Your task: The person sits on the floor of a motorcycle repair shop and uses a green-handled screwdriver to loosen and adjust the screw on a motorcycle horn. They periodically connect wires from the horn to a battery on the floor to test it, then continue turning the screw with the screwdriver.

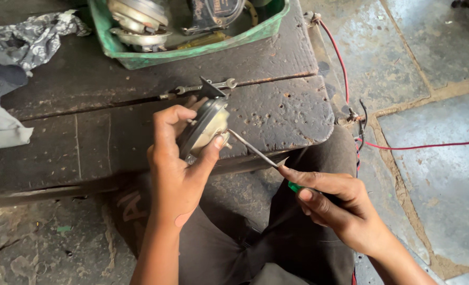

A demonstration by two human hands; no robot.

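My left hand [174, 158] grips a round metal disc-shaped horn [205, 126] on edge, thumb pressed on its pale face, a black bracket sticking up from its top. My right hand [332, 203] holds a screwdriver [255, 150] with a green handle; its thin metal shaft runs up-left and the tip touches the horn's rim beside my thumb. Both hands are above the front edge of a dark wooden board [277, 105], over my lap.
A small spanner [200, 87] lies on the board behind the horn. A green tray [192, 50] with metal parts stands at the back. Crumpled cloth [18, 47] lies at left. Red wires [345, 79] run over the stone floor at right.
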